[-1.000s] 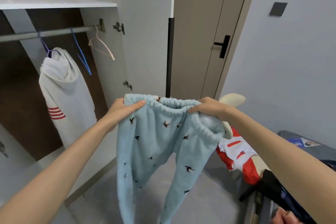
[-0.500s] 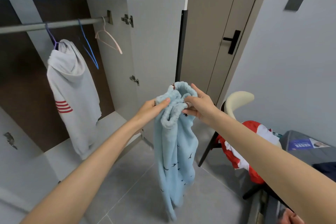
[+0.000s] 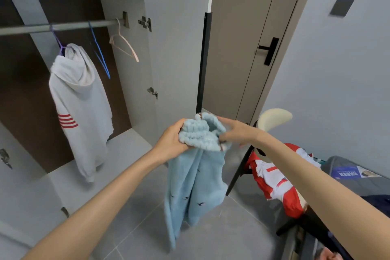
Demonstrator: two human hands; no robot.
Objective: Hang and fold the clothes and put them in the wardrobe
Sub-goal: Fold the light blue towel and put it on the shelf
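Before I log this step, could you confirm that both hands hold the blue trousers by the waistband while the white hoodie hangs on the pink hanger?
One detail is wrong: in the head view the white hoodie hangs on the purple hanger; the pink hanger is bare. The left hand and right hand do hold the blue trousers by the waistband.

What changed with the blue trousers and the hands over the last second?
Both hands, left and right, drew together, gathering the blue trousers' waistband from spread wide into a bunch; the legs now hang together. Neither grip let go. The white hoodie and the empty hangers stayed on the rail.
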